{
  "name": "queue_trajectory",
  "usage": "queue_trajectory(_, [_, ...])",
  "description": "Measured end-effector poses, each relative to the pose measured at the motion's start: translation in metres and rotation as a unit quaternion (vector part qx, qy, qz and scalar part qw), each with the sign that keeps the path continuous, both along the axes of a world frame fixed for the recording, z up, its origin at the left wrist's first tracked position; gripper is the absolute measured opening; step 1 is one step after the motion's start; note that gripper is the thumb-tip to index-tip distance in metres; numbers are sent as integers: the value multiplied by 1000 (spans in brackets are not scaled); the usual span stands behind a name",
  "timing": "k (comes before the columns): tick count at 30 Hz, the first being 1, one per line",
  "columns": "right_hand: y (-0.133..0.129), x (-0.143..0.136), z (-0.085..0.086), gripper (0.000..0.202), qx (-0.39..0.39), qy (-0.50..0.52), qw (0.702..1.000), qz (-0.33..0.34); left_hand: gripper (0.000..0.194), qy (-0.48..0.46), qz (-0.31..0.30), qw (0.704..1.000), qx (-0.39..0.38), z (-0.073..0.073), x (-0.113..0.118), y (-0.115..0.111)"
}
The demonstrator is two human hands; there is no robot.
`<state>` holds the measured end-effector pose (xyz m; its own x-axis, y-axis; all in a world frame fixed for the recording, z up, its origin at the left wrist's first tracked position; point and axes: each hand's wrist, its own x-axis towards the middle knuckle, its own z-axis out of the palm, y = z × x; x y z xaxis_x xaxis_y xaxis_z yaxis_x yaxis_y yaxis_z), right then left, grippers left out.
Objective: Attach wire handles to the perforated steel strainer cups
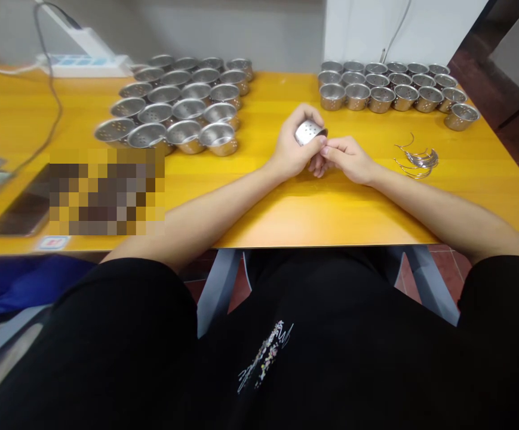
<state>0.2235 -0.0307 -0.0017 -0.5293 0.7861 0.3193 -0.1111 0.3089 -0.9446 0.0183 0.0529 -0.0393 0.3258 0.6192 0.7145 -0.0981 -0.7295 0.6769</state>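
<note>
While your left hand (291,144) is wrapped around a small, round, silver metal cup pierced with holes (306,131), your right hand (352,160) meets it from the other side. Your left fingers and thumb are closed on the cup, clamping it in a firm curl, and they open no wider than its body. You have it tipped over on its side, raised in the grasp, with its rim turned toward your right hand. Your right thumb and forefinger are drawn together in a pinch just beside that rim, up against your left fingers; you cannot tell whether something thin sits between those fingertips, as the spot is too small and partly covered.

Beneath your grip lies a glossy yellow tabletop (281,218). To the right of your grip, near your right forearm, is a loose bunch of thin, curved, silver metal wires (426,160). Beyond your grip and to the right stand neat rows of upright silver perforated cups (381,100), with one single silver cup (461,117) at their near right end. Beyond your grip and to the left, you have a larger block of upright silver cups (184,137) in close rows. Well apart on the far left of your grip lies a dark, flat, rectangular phone (20,206), and behind it, a long white power strip (84,65).
</note>
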Motion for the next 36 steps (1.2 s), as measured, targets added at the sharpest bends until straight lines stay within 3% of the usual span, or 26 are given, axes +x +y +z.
queue_trajectory(9, [-1,1,2,84,-9,-14,1000,-3,79,-21,-3,999,34,-10,0,12])
queue_trajectory(20, [-4,-2,3,81,-20,-26,999,-20,78,23,17,999,25,5,-7,-8])
queue_trajectory(31, [0,0,-2,83,9,-15,1000,-4,77,28,27,999,32,6,-7,-10])
queue_trajectory(36, [0,0,-2,85,1,-19,1000,-16,81,86,22,996,25,14,-12,-22])
